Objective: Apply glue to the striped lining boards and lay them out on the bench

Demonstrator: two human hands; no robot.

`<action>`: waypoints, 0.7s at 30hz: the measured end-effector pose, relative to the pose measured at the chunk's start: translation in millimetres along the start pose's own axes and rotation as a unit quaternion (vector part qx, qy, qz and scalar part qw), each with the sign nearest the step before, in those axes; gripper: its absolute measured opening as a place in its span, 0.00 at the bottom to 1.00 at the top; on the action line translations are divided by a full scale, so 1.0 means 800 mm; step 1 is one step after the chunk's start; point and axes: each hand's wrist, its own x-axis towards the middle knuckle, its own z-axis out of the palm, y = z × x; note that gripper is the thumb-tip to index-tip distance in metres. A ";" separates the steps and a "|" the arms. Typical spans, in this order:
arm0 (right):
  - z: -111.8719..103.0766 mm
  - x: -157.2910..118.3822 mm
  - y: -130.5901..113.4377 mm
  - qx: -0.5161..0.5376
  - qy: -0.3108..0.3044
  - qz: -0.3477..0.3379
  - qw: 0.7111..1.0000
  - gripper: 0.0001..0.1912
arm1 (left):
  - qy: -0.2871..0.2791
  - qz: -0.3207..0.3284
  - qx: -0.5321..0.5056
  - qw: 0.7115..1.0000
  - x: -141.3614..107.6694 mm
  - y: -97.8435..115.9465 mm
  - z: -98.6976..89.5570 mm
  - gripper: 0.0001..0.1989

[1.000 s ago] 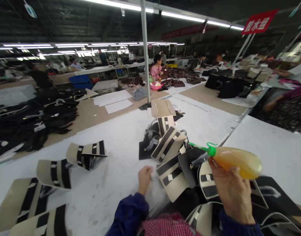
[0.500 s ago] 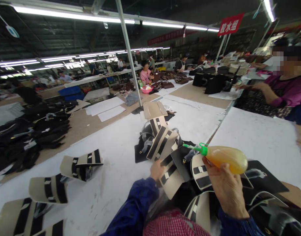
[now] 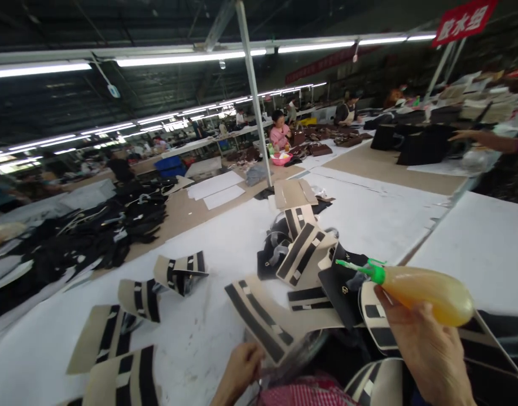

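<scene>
Over the right part of the table (image 3: 200,327), near its near edge, the right hand (image 3: 432,349) holds the bottle (image 3: 428,293) almost level, its green cap (image 3: 377,274) and thin nozzle (image 3: 347,264) turned to the left. One digit lies close to the neck and another bends against the belly from below; the rest are hidden, so their spread cannot be told.

The bottle looks light to moderate in weight, smooth and soft-walled, likely to give under a squeeze and to turn slippery if its amber liquid wets the skin. The fat belly seems the place to hold and press; the nozzle looks thin enough to bend, so it is a poor grip.

The left hand (image 3: 241,369), its fingers curled in, is low by the near edge, just beside the lower end of a beige panel (image 3: 284,321) with dark strips. Whether they pinch or touch it, I cannot tell.

The panel lies curved by the heap. It should be light and thin, stiff enough to keep a bend yet springy, and liable to crease if folded hard. Its plain rim or a corner looks best to grasp, clear of the strips.

Farther left, more panels (image 3: 104,344) stand apart in a loose row running away from the near edge.
</scene>
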 end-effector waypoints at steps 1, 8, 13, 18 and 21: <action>0.003 -0.002 0.001 -0.008 -0.011 0.000 1.000 0.25 | 0.014 -0.007 0.006 1.000 0.002 -0.007 -0.008 0.13; 0.014 -0.021 0.003 -0.037 -0.031 0.018 0.999 0.27 | 0.184 -0.039 0.102 0.977 0.077 -0.021 -0.082 0.12; 0.017 -0.029 0.004 -0.038 -0.028 0.033 0.998 0.25 | 0.210 -0.087 0.164 0.960 0.152 -0.023 -0.080 0.13; 0.011 -0.031 0.014 -0.043 -0.039 0.057 0.997 0.24 | 0.176 -0.124 0.175 0.961 0.192 -0.035 -0.064 0.18; 0.004 -0.025 0.028 -0.034 -0.039 0.060 0.997 0.23 | 0.161 -0.126 0.162 0.965 0.192 -0.045 -0.066 0.18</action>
